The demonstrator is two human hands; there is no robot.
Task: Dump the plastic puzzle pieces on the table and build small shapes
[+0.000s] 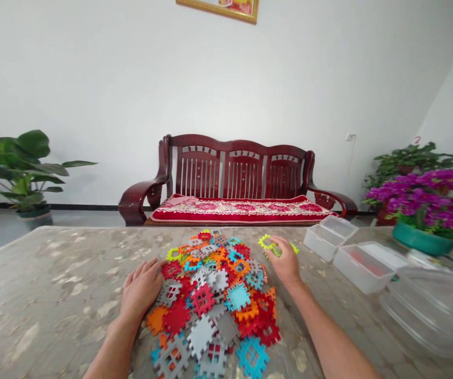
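Observation:
A heap of plastic interlocking tiles [203, 299] in red, orange, blue, grey and yellow-green lies in front of me, many with notched edges and window-like cut-outs. My left hand [143, 288] lies flat along the heap's left side, fingers stretched forward beside a grey window tile [169, 292]. To the right of the heap, my right hand [283, 258] has its thumb and fingers closed on a yellow-green interlocking tile [266, 242]. More yellow-green shows beyond its fingers; whether that is a second tile I cannot tell. The hand covers part of the tile.
Translucent plastic boxes [362, 267] stand at the right, one with something reddish inside. Nearer is a clear plastic container [433, 310]. Purple flowers in a teal pot [423, 238] stand behind them. Past the patterned table [68, 295] is a wooden bench [244, 168].

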